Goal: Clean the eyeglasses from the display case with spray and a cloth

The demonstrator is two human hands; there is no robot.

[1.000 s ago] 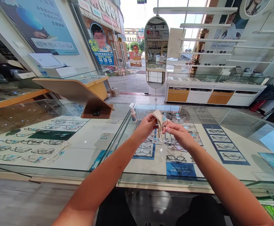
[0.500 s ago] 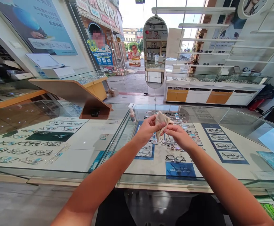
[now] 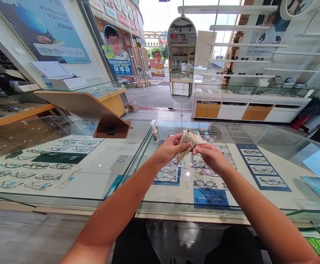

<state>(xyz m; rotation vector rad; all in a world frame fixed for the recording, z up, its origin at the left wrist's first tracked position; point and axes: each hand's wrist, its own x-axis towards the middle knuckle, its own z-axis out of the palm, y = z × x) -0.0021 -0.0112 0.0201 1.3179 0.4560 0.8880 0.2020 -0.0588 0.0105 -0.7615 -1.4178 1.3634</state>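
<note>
Above the glass counter, my left hand (image 3: pixel 173 147) is closed on a beige cloth (image 3: pixel 189 139), thumb on the near side. The cloth is folded over and bunched, with one corner hanging down to the left. Close against its right side, my right hand (image 3: pixel 208 152) pinches a thin-framed pair of glasses (image 3: pixel 197 160). Cloth and fingers cover most of the frame, and it blends with the eyewear under the glass. Behind and left of my hands, a small white spray bottle (image 3: pixel 154 133) stands on the counter.
The glass display counter (image 3: pixel 165 209) holds rows of glasses, including black-rimmed glasses (image 3: pixel 205 184) by a blue card (image 3: pixel 211 198). A wooden stand (image 3: pixel 111 123) rises at the left. Farther off stand an oval mirror (image 3: pixel 181 60) and a white cabinet (image 3: pixel 232 111).
The cloth has turned and folded over in my left hand, its loose corner now pointing lower left. My right hand has shifted slightly, still pinching beside it.
</note>
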